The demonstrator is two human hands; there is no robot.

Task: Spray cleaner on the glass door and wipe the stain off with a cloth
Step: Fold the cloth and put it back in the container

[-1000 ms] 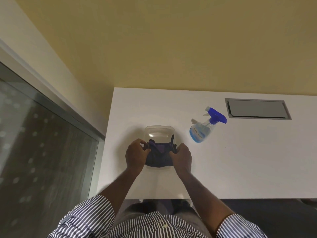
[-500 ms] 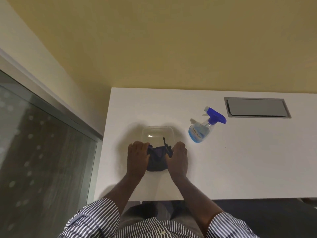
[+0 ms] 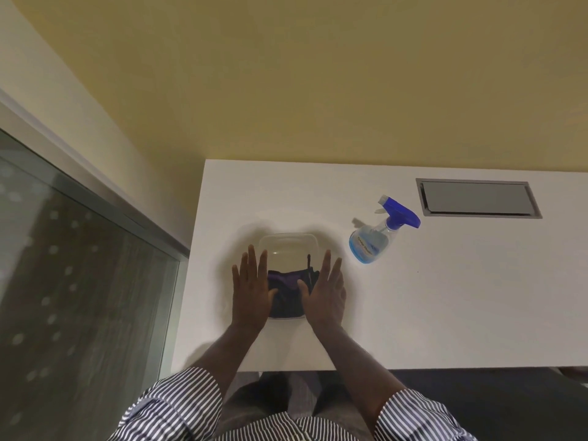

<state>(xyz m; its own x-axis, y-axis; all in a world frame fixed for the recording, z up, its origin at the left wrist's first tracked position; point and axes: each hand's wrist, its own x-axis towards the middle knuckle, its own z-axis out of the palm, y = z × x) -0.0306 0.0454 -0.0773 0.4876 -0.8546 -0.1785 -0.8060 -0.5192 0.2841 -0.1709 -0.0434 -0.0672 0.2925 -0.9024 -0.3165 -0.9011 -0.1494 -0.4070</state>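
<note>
Inside clear tub (image 3: 288, 246), crumpled dark-purple cloth (image 3: 288, 289)

White table (image 3: 445, 313), clear container (image 3: 288, 249), grey hatch (image 3: 477, 198).

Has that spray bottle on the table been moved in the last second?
No. The spray bottle sits in the same spot beside the grey hatch set in the table; neither hand touches it.
</note>
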